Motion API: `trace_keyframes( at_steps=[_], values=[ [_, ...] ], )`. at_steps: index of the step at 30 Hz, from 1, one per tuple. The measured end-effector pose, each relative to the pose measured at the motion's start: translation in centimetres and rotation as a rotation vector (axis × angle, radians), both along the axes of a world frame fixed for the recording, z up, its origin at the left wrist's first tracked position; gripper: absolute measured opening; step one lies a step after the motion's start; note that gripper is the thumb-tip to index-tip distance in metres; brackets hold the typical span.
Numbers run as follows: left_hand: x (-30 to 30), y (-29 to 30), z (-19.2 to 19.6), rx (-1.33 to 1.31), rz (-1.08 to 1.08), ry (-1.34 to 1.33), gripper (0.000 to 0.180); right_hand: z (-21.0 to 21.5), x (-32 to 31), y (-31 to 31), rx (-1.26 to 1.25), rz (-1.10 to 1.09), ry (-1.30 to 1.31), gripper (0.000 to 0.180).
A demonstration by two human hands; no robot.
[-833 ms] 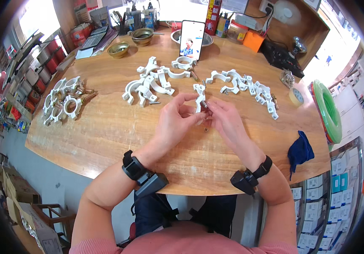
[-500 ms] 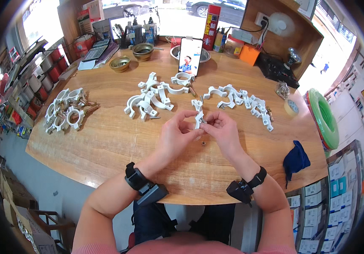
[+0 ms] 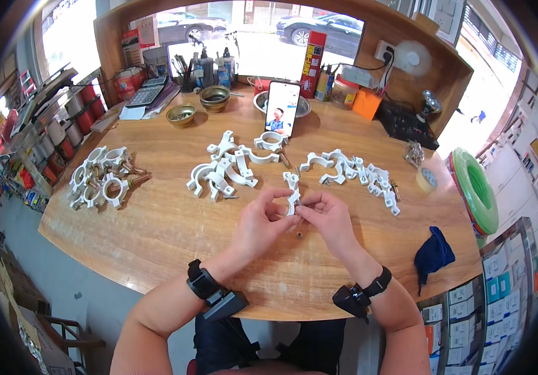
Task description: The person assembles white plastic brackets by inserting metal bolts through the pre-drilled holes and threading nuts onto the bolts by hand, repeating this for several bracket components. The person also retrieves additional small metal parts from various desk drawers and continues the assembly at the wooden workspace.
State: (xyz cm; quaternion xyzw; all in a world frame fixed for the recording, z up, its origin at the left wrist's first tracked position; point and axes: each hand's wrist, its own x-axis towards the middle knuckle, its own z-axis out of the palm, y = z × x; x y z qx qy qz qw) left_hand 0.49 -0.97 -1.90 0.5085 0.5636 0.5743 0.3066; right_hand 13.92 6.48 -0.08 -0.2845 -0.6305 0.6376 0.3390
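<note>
My left hand (image 3: 258, 220) is closed on a white half-ring pipe clamp (image 3: 292, 205), pinched between thumb and fingers over the middle of the wooden table. Against the clamp's right side, my right hand (image 3: 328, 219) pinches a small metal screw, mostly hidden by the fingertips. Just beyond the held piece is another white clamp end (image 3: 291, 179); I cannot tell whether the two are joined. A tiny nut (image 3: 299, 235) lies on the wood below my fingers. Loose white clamp halves (image 3: 222, 172) are heaped to the left, with more halves (image 3: 344, 165) to the right.
Ring clamps with brass-coloured bolts (image 3: 103, 178) are piled at far left. A phone (image 3: 281, 107) stands upright at the back, near brass bowls (image 3: 214, 97) and a red spray can (image 3: 312, 64). Clear tape (image 3: 426, 179) and a dark blue cloth (image 3: 433, 255) lie on the right.
The whole view has shifted, so the table and its things sit lower in the picture. Both hands keep nearly the same grip on the clamp and screw.
</note>
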Motion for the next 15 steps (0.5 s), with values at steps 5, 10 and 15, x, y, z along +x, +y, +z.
trace_keyframes(
  at_steps=[5,10,15],
  values=[
    [-0.1,0.4,0.2,0.027,-0.085,-0.198,0.040,-0.9,0.4,0.4,0.305,-0.070,-0.051,0.012],
    [-0.8,0.5,1.0,-0.018,-0.074,-0.427,0.037,2.8,1.7,1.3,0.565,-0.037,-0.461,0.010],
    [-0.7,0.5,1.3,-0.116,-0.176,-0.562,0.037,-0.8,1.7,3.1,0.800,0.127,-0.681,0.010]
  ],
)
